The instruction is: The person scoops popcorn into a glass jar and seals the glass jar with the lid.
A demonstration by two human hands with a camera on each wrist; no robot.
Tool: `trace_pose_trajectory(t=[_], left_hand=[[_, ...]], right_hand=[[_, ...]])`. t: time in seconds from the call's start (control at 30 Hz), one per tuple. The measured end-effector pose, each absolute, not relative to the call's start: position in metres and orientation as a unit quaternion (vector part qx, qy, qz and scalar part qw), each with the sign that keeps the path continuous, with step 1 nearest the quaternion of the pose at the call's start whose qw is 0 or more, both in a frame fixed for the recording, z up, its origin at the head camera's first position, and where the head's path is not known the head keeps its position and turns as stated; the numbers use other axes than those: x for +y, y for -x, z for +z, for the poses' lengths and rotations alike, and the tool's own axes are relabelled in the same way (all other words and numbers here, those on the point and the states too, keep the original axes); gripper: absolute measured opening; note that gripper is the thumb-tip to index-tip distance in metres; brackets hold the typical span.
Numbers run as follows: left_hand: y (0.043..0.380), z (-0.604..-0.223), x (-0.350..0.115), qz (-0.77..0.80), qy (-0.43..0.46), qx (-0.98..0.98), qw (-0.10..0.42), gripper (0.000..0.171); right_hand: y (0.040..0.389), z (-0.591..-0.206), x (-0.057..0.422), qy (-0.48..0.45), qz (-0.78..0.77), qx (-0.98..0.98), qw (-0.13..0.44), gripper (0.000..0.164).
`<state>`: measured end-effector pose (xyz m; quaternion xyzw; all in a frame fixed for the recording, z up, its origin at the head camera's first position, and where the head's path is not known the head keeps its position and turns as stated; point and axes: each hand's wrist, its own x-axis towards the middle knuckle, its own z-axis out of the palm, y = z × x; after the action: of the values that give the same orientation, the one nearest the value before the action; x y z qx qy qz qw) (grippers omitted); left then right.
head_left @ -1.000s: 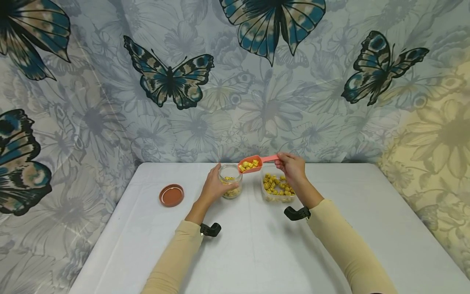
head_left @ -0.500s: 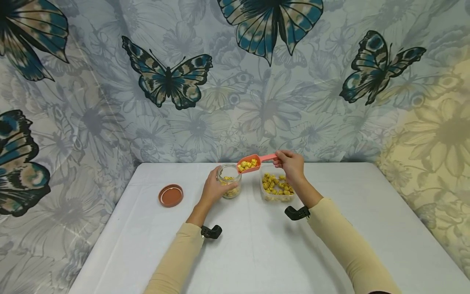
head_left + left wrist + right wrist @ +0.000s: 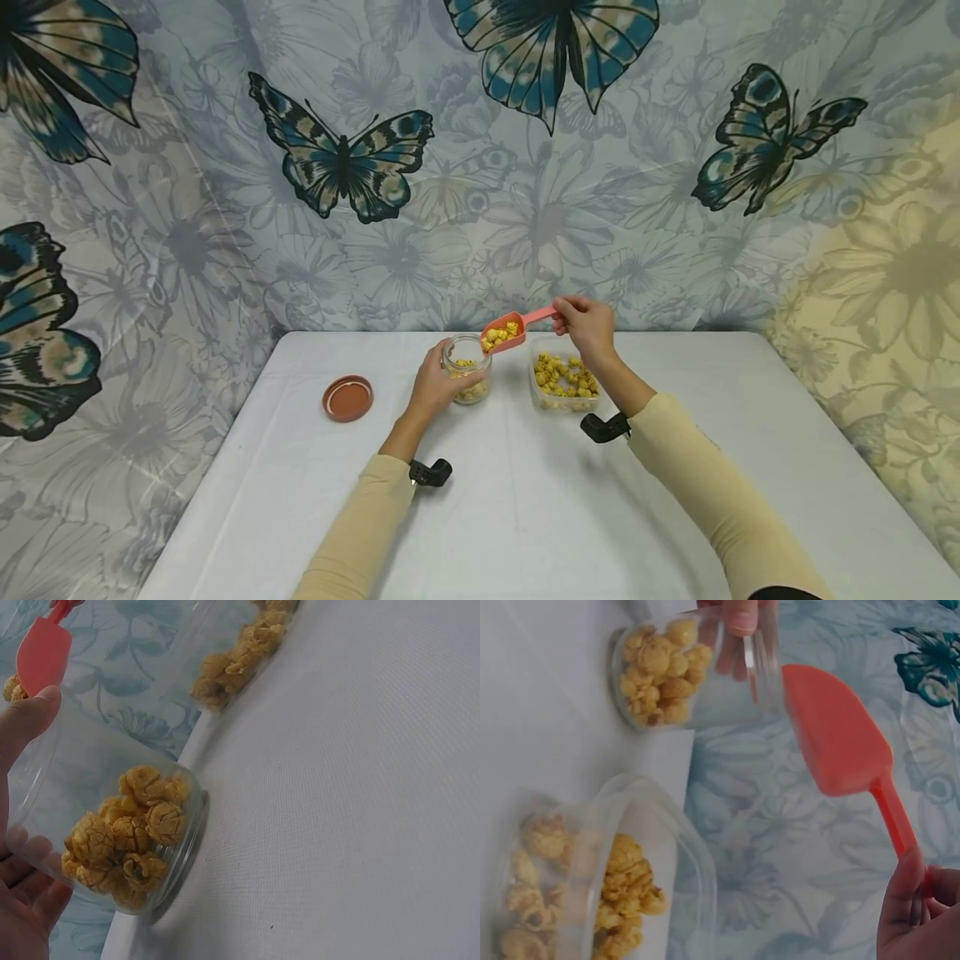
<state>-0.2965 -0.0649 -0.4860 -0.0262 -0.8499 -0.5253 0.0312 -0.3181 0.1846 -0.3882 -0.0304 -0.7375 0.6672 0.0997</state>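
Observation:
A glass jar (image 3: 471, 390) stands upright on the table, its lower part holding yellow popcorn (image 3: 124, 832). My left hand (image 3: 437, 385) grips the jar's side, thumb at the front and fingers round the far side. My right hand (image 3: 588, 329) pinches the handle of a coral scoop (image 3: 836, 731), whose bowl carries popcorn (image 3: 500, 336). The scoop's front edge is at the jar's rim, and its handle end is raised. Below the right hand sits a clear plastic container (image 3: 564, 403) with more popcorn, seen also in the right wrist view.
A brown round lid (image 3: 348, 398) lies on the white table (image 3: 495, 517), left of the jar. Behind the table's back edge hangs a butterfly-patterned cloth (image 3: 547, 225). Each wrist wears a black camera mount (image 3: 431, 472).
The right hand has moved slightly left and up, tilting the scoop's tip further down toward the jar's mouth. The left hand and jar hold nearly the same place.

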Motion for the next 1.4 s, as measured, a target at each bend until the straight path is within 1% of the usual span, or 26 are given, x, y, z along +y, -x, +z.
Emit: trace_pose_trajectory(t=[0.1, 0.3, 0.6, 0.8, 1.07, 1.4], left_hand=[[0.296, -0.486, -0.065, -0.526, 0.026, -0.849, 0.029, 0.094], [0.296, -0.485, -0.066, -0.525, 0.023, -0.850, 0.026, 0.095], [0.295, -0.484, -0.066, -0.521, 0.030, -0.852, 0.039, 0.095], [0.295, -0.485, -0.066, -0.526, 0.039, -0.848, 0.045, 0.093], [0.294, -0.485, -0.066, -0.528, 0.042, -0.847, 0.044, 0.093], [0.294, -0.486, -0.065, -0.535, 0.037, -0.843, 0.041, 0.093]], right_hand=[[0.320, -0.383, 0.180, 0.009, 0.659, -0.744, 0.105, 0.039], [0.319, -0.371, 0.170, -0.026, 0.637, -0.761, 0.121, 0.034], [0.319, -0.361, 0.157, -0.079, 0.625, -0.762, 0.148, 0.031], [0.320, -0.363, 0.157, -0.083, 0.617, -0.767, 0.153, 0.029], [0.320, -0.367, 0.161, -0.073, 0.614, -0.769, 0.160, 0.026], [0.320, -0.371, 0.167, -0.056, 0.617, -0.771, 0.146, 0.030]])
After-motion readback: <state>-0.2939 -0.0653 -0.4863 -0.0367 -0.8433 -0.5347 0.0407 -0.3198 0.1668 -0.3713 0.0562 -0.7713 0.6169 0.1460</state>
